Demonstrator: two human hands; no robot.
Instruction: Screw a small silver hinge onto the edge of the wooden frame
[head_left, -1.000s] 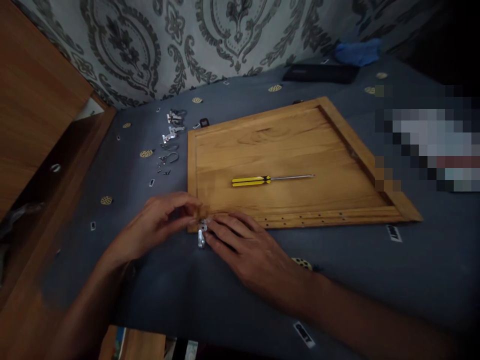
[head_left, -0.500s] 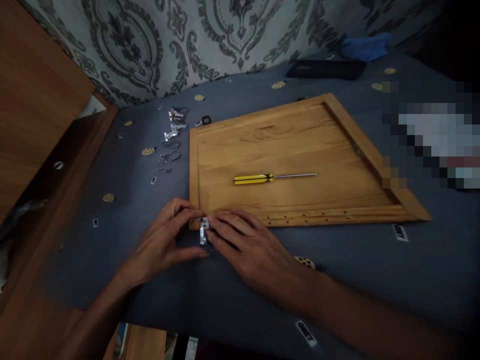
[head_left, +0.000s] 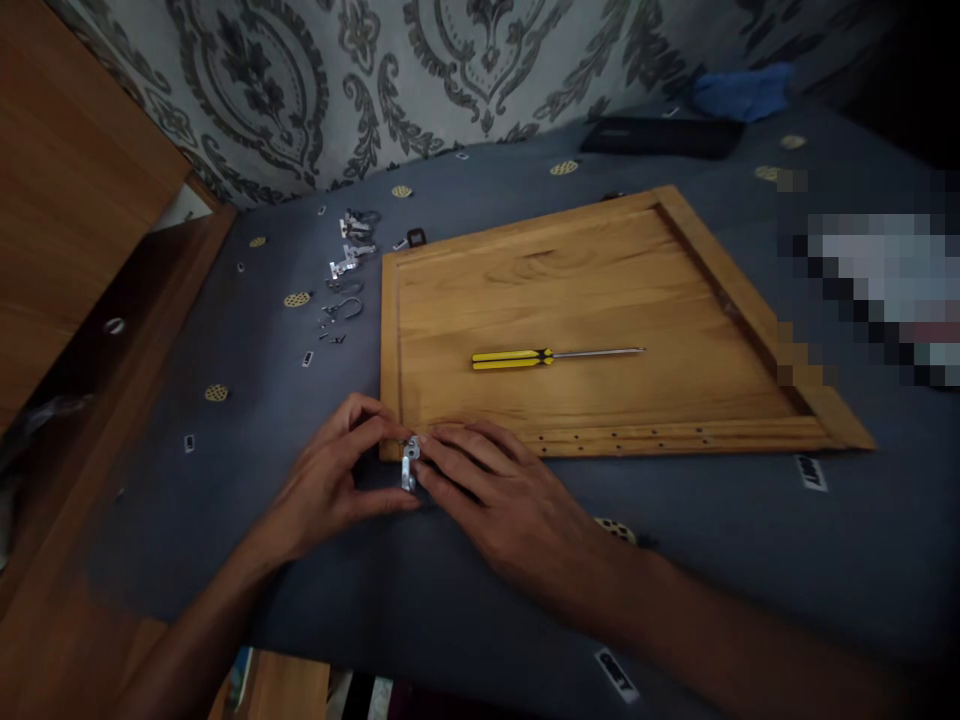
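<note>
A small silver metal hinge (head_left: 409, 466) sits at the near left corner of a wooden cabinet door panel (head_left: 540, 290), jutting past its front edge. My left hand (head_left: 330, 475) grips the hinge from the left, index finger and thumb on either side of it. My right hand (head_left: 487, 475) lies over the panel's front rail, its fingertips pressing the hinge from the right side. On the panel's recessed middle rests a screwdriver (head_left: 517, 359) with a yellow and black handle, its tip pointing right. A row of small holes runs along the near rail.
Several metal hinge parts (head_left: 351, 250) and small screws (head_left: 334, 338) lie left of the panel on the blue patterned sheet (head_left: 247, 480). A black case (head_left: 664, 137) and a blue cloth (head_left: 742, 92) are at the back right. Wooden furniture (head_left: 82, 180) borders the left.
My left thumb has moved in against the hinge's lower end, and the hinge has turned slightly. The view has shifted a little; the screwdriver and panel stay in place.
</note>
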